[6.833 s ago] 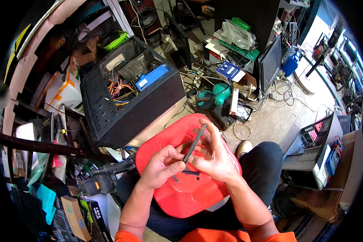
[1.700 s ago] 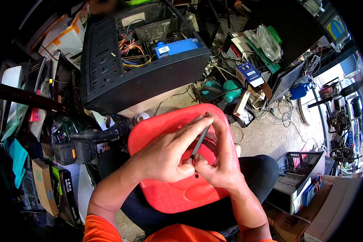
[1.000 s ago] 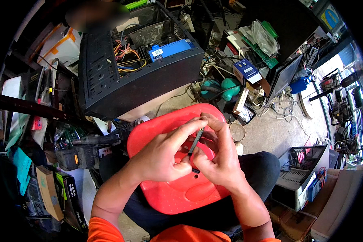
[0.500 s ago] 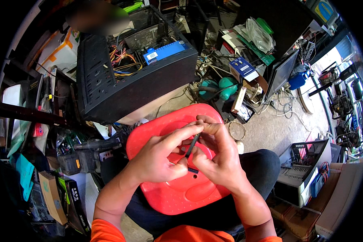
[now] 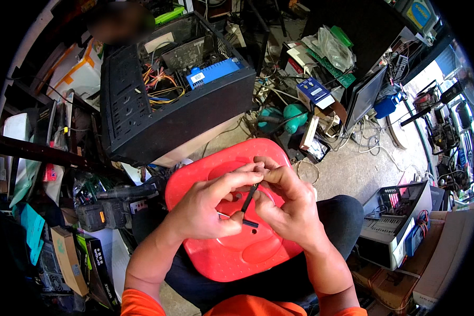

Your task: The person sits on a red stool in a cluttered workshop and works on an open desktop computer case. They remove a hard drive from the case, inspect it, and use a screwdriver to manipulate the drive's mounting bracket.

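Observation:
A slim black strip (image 5: 250,198) is held up over the red plastic stool (image 5: 216,259), its exact kind unclear. My left hand (image 5: 203,205) grips it between the thumb at the lower end and the fingertips at the upper end. My right hand (image 5: 292,210) is curled around the upper end, thumb beside the strip and fingertips meeting those of the left. Below them, on the stool, lies a thin tool with a dark handle (image 5: 250,224) and a light shaft, apparently a screwdriver, partly covered by my left thumb.
Beyond the stool, an opened black computer case (image 5: 184,124) shows loose wires and a blue part (image 5: 213,73). Cables and teal objects (image 5: 295,118) crowd the floor behind. A grey computer case (image 5: 392,231) stands at right; a power tool (image 5: 97,210) and boxes (image 5: 68,258) lie left.
The strip has turned slightly between my fingers, and my right thumb has eased a little away from its middle. The view has shifted slightly; the stool and screwdriver stay put.

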Demonstrator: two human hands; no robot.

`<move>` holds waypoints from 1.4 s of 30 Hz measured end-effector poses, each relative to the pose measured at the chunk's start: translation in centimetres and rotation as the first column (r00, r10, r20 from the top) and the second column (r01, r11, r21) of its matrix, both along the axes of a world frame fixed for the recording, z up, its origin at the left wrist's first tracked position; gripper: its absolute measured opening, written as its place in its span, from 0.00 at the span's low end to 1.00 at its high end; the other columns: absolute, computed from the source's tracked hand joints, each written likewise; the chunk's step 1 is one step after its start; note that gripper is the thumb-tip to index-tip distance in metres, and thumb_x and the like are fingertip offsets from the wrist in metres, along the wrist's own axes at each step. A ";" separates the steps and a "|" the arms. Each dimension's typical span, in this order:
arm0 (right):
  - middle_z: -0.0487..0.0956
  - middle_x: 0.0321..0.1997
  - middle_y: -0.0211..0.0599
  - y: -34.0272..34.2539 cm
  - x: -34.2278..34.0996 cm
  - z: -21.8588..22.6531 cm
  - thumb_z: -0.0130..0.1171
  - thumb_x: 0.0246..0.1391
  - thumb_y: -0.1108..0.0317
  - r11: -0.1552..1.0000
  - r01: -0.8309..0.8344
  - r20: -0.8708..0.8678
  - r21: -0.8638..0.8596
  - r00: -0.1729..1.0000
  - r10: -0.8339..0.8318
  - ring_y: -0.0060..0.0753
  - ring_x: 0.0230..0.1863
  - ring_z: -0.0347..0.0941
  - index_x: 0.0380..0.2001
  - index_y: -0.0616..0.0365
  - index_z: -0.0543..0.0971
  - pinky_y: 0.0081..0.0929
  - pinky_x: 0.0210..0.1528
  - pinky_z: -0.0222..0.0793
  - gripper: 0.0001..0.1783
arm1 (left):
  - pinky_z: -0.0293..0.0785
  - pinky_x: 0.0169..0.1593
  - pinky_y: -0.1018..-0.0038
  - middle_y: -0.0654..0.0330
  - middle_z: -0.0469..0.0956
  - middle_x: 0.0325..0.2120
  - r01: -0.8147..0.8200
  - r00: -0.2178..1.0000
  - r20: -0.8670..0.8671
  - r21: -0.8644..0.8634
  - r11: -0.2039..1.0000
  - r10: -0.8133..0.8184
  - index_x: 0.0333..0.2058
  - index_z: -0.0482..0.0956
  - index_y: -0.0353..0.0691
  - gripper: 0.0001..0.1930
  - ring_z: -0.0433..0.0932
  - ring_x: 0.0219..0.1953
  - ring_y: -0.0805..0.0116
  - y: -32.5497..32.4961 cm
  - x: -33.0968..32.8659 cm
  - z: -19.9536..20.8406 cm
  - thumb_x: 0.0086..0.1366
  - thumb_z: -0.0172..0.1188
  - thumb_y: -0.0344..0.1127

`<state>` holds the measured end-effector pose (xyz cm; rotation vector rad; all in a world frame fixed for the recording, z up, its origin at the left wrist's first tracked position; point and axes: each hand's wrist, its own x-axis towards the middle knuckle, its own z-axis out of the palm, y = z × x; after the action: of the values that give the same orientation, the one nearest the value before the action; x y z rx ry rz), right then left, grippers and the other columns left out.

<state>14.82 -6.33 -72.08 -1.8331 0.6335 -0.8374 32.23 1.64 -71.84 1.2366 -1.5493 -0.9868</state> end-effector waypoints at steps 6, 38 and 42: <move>0.79 0.42 0.58 0.1 -0.2 0.1 0.60 0.45 0.79 1.000 0.001 -0.001 -0.013 1.000 -0.001 0.54 0.51 0.76 0.38 0.68 0.74 0.34 0.48 0.73 0.13 | 0.77 0.49 0.68 0.48 0.68 0.58 -0.021 1.000 -0.009 -0.025 0.999 0.021 0.55 0.68 0.41 0.35 0.76 0.52 0.54 0.4 -0.3 -0.4 0.43 0.61 0.20; 0.74 0.54 0.57 1.6 -0.2 -0.7 0.55 0.53 0.80 0.967 0.026 0.172 0.254 0.982 -0.072 0.39 0.57 0.72 0.42 0.70 0.74 0.30 0.55 0.69 0.11 | 0.66 0.58 0.67 0.49 0.56 0.60 -0.077 0.938 -0.340 -0.017 0.997 0.067 0.50 0.74 0.40 0.23 0.63 0.61 0.61 0.5 -1.6 -2.6 0.54 0.67 0.25; 0.79 0.45 0.58 1.2 -0.7 0.5 0.61 0.49 0.75 0.998 0.071 -0.017 0.000 0.997 -0.071 0.46 0.48 0.79 0.39 0.68 0.76 0.31 0.46 0.76 0.13 | 0.65 0.59 0.66 0.47 0.56 0.61 -0.112 0.910 -0.407 -0.059 0.992 0.078 0.48 0.75 0.40 0.23 0.63 0.61 0.59 0.4 -2.1 -2.6 0.52 0.67 0.23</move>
<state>14.12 -5.08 -71.56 -1.8281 0.7129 -0.8685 30.13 2.07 -74.42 0.9668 -1.1814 -1.0299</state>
